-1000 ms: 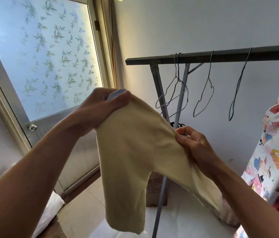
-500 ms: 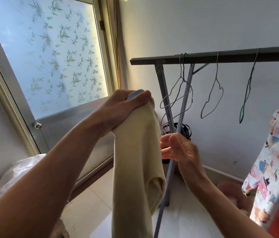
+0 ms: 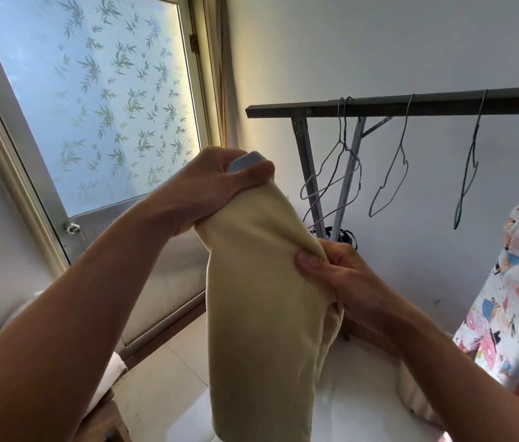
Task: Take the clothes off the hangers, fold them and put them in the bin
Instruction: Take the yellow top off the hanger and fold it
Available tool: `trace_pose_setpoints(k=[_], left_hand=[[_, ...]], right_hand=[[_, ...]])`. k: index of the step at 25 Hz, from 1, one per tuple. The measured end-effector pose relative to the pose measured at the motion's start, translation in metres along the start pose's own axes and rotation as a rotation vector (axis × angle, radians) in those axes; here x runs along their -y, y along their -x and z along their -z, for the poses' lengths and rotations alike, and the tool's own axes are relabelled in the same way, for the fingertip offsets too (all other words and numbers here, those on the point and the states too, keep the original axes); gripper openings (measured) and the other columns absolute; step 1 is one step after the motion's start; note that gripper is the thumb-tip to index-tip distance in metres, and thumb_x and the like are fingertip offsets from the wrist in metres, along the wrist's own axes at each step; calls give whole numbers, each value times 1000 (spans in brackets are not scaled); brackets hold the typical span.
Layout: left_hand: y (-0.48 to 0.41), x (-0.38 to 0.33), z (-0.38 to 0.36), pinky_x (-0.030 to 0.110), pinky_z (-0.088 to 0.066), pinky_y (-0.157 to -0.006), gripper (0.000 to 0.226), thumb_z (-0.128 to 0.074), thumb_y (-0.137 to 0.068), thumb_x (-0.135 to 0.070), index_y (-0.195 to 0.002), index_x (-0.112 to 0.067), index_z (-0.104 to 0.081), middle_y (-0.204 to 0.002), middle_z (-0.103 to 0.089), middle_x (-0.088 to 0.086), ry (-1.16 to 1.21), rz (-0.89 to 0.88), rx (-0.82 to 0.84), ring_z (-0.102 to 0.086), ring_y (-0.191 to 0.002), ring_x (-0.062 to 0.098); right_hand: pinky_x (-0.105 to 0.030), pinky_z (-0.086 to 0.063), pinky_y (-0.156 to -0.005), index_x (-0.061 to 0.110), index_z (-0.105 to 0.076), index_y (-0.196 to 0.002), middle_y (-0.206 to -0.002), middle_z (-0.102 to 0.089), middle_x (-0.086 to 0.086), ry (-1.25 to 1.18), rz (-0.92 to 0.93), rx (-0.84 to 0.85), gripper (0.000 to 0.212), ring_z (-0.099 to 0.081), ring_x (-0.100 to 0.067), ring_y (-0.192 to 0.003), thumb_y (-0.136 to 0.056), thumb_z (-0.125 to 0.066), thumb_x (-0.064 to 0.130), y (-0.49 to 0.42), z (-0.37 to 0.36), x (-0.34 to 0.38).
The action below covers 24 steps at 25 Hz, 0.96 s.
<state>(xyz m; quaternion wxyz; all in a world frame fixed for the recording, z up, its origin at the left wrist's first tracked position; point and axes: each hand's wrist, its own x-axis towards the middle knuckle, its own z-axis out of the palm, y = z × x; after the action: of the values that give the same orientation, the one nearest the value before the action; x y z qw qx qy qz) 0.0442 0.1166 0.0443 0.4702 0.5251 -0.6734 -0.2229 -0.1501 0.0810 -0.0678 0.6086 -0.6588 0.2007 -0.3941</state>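
Observation:
A cream garment (image 3: 261, 301) hangs folded lengthwise in front of me. My left hand (image 3: 210, 186) grips its top corner, with a pale blue band (image 3: 245, 161) showing between the fingers. My right hand (image 3: 331, 266) pinches the garment's right edge lower down. Behind them a dark rack bar (image 3: 395, 105) carries several bare wire hangers (image 3: 389, 186). A colourful cartoon-print garment (image 3: 516, 282) hangs at the right edge. No bin is in view.
A frosted window with a bamboo pattern (image 3: 92, 90) fills the left side, above a metal door panel. The rack's grey legs (image 3: 309, 173) stand behind the cream garment. A white surface (image 3: 363, 403) lies below my arms. White cloth (image 3: 108, 374) sits at the lower left.
My right hand let the garment's edge go, the cloth fell into a narrow fold, and now that hand pinches its right edge again. My left hand kept its grip on the top.

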Motion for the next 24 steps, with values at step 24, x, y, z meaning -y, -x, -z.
trace_pose_setpoints(k=[24], left_hand=[[70,74,-62,42,-60,-75,36,-73,-73,-22,-98,4,-71,-96,-73,23,550,232,-106,-70,-84,31]], right_hand=[[-26,-44,-92,51,-37,-134,-141,-35,11,792,61,-134,77,-43,-7,-121,-66,-72,61,-11,24,27]])
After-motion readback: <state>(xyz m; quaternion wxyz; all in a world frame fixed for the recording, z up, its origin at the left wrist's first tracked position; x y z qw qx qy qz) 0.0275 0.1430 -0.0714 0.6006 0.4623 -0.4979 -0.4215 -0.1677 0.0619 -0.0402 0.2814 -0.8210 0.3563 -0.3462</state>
